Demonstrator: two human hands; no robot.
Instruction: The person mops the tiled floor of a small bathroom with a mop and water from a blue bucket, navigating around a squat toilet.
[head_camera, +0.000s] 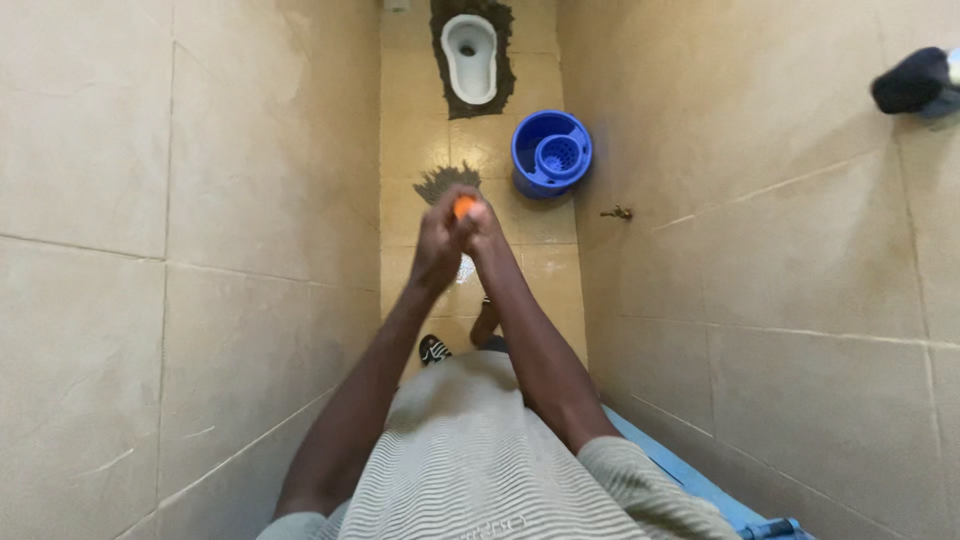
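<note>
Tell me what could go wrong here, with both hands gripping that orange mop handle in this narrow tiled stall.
The floor tiles look glossy and possibly wet, so a foot could slip. The blue bucket stands close beside the mop head, so a wide sweep might knock it over. The left hand and right hand are stacked at the tip of the orange handle, and the wall tap juts out nearby; a swing could catch it.

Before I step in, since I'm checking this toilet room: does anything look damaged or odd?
Yes. Around the squat toilet the floor tiles are missing, leaving a rough dark patch; another dark splotch marks the floor nearer.
</note>
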